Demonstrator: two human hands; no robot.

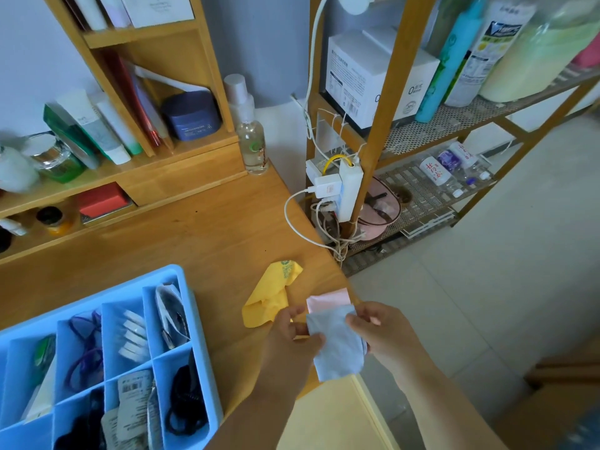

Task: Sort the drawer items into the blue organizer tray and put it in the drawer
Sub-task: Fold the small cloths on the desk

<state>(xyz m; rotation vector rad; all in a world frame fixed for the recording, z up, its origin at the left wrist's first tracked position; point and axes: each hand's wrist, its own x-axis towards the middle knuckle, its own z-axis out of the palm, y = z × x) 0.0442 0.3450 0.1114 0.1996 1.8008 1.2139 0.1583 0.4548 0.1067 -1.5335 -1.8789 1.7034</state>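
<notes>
Tray (181,277): blue, divided, sits on the tabletop (211,235) at near left. Compartments hold purple hair ties (85,349), a row of white clips (133,336), a striped item (173,315), tagged packets (134,401) and black hair ties (185,404). Far-left compartments only partly in view; contents unclear.

Yellow cloth (271,293): lies crumpled on the tabletop, right of the tray, just beyond the hands.

Left hand (292,336): fingers curled, thumb on top, pinching the left edge of a blue cloth (339,345).

Blue cloth: held up between both hands over the tabletop's right edge, hanging down below the fingers. A pink cloth (328,298) shows directly behind its upper edge; cannot tell whether it is held together with it or lies on the tabletop.

Right hand (378,332): fingers curled, gripping the right edge of the blue cloth.

Far side: shelf unit (136,37) on the tabletop with tubes, jars and a clear bottle (252,147). Right of the tabletop: wooden rack (393,92) with a power strip (349,190), boxes and bottles.
</notes>
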